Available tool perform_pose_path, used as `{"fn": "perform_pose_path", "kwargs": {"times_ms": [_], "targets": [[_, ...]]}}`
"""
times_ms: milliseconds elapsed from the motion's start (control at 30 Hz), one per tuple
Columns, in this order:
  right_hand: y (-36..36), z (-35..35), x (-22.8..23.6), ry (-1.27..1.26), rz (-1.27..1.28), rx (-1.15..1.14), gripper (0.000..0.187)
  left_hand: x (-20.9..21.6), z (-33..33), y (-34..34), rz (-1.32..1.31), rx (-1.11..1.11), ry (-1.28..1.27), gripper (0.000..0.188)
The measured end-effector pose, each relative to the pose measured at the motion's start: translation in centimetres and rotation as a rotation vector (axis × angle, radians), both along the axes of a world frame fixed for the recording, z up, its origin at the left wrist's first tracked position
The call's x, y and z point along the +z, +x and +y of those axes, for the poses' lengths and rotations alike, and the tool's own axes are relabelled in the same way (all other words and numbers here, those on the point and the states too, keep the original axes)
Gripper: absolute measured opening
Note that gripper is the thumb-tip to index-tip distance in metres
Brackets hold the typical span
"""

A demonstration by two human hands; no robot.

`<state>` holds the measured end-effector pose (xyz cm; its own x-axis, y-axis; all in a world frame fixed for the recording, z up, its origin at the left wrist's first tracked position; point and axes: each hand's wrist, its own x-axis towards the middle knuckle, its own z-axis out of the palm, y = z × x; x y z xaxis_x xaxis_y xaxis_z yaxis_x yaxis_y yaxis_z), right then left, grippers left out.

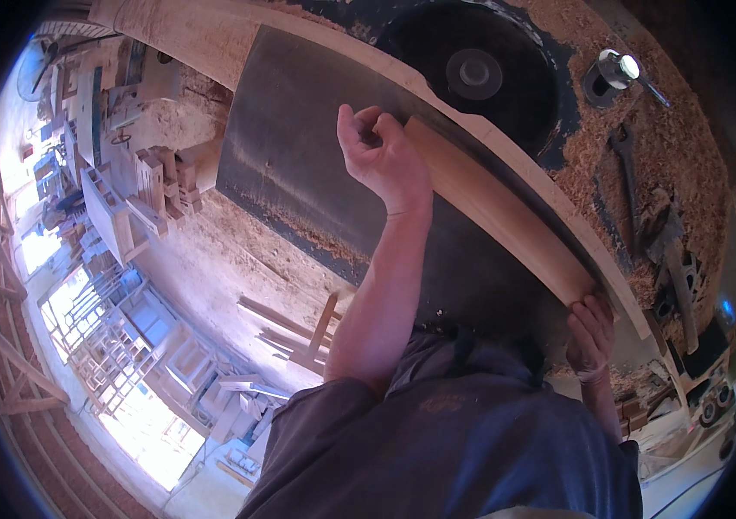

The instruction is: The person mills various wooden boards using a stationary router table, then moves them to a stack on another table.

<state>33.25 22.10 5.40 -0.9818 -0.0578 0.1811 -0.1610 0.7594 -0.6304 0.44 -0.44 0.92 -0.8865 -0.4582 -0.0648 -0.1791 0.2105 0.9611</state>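
Note:
A long, smooth wooden board (506,208) lies on the dark metal machine table (299,112), alongside a pale wooden fence strip (550,186). My left hand (385,160) is at the board's far left end, fingers curled in and the side of the hand against or just beside the wood. Nothing shows inside its curl. At the near right end, my right hand (590,337) has its fingers bent over the board's tip; its thumb is hidden.
Beyond the fence sits a round black plate with a central spindle (474,74). Wood shavings surround a metal knob (619,69), a wrench (624,164) and other tools (675,268). Stacked wood pieces (165,182) and a wooden frame (320,333) stand to the left of the table.

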Motion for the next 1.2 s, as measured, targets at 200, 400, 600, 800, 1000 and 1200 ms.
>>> {"fn": "perform_pose_path", "kwargs": {"times_ms": [200,400,600,800,1000,1200], "targets": [[0.5,0.2,-0.5,0.012,0.006,-0.022,0.023,0.1,0.6,-0.3,0.027,-0.004,-0.039,0.052],[0.3,-0.1,-0.5,-0.024,0.014,-0.053,0.023,1.3,1.2,-0.5,-0.035,-0.035,-0.056,0.06],[0.0,-0.1,-0.5,-0.014,0.026,-0.069,0.022,1.0,1.3,-0.7,-0.04,-0.033,-0.038,0.062],[-0.2,-0.2,-0.6,0.002,0.063,-0.074,0.018,0.8,1.4,-1.0,-0.033,-0.05,-0.077,0.064],[-0.9,-0.5,-0.1,0.01,0.08,-0.105,0.017,1.0,1.7,-1.0,-0.023,-0.041,-0.063,0.063],[-0.9,-0.4,-0.8,-0.005,0.145,-0.13,0.02,1.5,2.0,-1.3,-0.041,-0.063,-0.068,0.061]]}}
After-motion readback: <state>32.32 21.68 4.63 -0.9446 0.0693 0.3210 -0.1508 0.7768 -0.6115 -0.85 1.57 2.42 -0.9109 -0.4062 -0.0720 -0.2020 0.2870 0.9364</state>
